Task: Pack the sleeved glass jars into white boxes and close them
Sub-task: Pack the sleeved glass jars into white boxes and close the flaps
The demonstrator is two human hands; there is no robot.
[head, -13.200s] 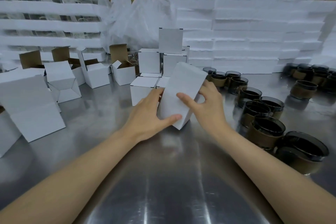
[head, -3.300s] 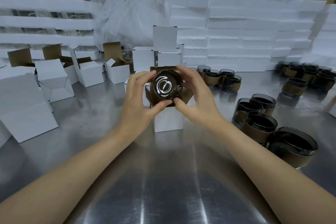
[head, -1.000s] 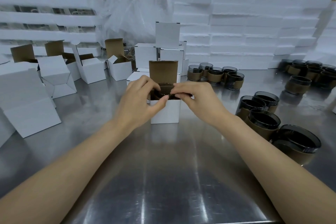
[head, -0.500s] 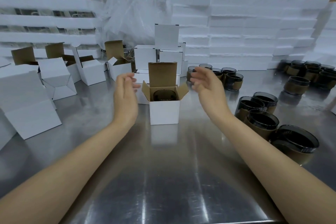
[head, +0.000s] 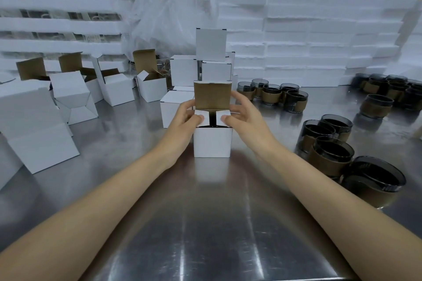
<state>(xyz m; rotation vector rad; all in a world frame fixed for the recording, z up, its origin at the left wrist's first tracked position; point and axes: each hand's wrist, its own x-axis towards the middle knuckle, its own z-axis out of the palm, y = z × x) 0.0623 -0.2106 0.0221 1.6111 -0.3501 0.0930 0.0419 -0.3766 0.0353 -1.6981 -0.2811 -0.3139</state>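
A white box [head: 212,141] stands upright at the middle of the steel table [head: 205,223]. Its brown-lined lid flap [head: 212,96] points straight up. Both side flaps lie folded inward over the opening. My left hand [head: 185,121] grips the box's left top edge, thumb pressing the left flap. My right hand [head: 244,116] does the same on the right flap. The sleeved jar inside is hidden except for a dark gap [head: 212,119] between the flaps. Loose sleeved glass jars [head: 331,157] sit close by on the right.
More sleeved jars [head: 274,96] stand behind the box and at the far right [head: 388,89]. Closed white boxes [head: 211,45] are stacked just behind. Open empty boxes [head: 114,89] crowd the left. White foam sheets [head: 308,41] and a plastic bag [head: 164,13] line the back.
Half a second ago both hands hovered apart beside the open box with its side flaps spread. Now they have closed in and folded both side flaps down over the jar.
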